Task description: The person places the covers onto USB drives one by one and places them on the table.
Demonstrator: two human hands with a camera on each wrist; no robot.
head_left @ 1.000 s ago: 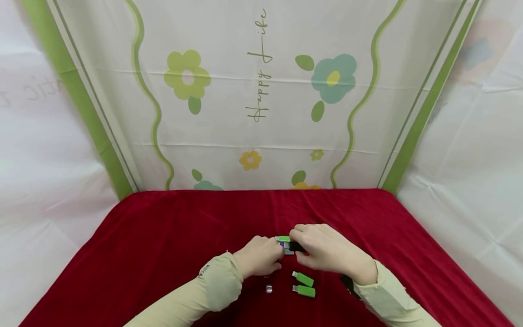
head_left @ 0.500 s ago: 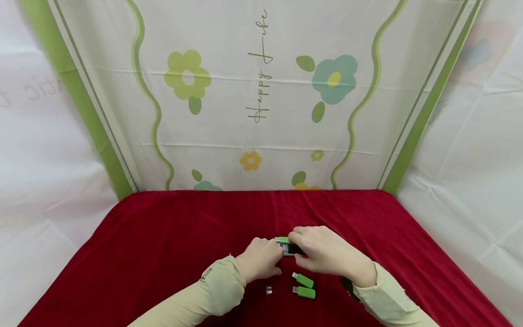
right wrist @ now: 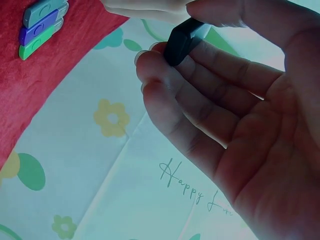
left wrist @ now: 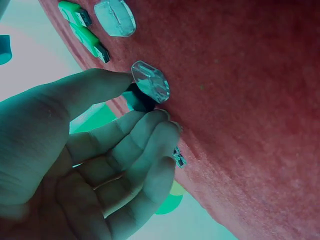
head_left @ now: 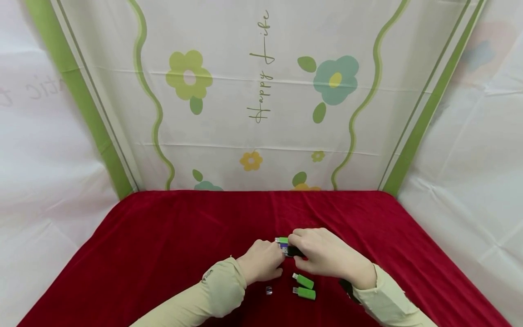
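Note:
My right hand (head_left: 324, 252) pinches a black USB stick (right wrist: 181, 41) between thumb and fingertips, its metal plug pointing left in the head view. My left hand (head_left: 261, 261) faces it, holding a clear plastic cap (left wrist: 151, 82) between thumb and fingers. In the left wrist view the cap overlaps the black stick's end. Just beyond the hands lie a green capped stick (right wrist: 37, 42), a purple one (right wrist: 39, 27) and a grey-blue one (right wrist: 45, 12), side by side on the red cloth.
Two bare green USB sticks (head_left: 303, 280) lie nearer the body, plugs to the left. A loose clear cap (head_left: 268, 290) sits left of them. Red cloth (head_left: 184, 236) covers the table, with a white flowered curtain (head_left: 229, 104) behind it.
Both hands have come slightly toward the body, the black stick moving with them. The left hand still faces the plug end. The loose sticks and cap stay where they were.

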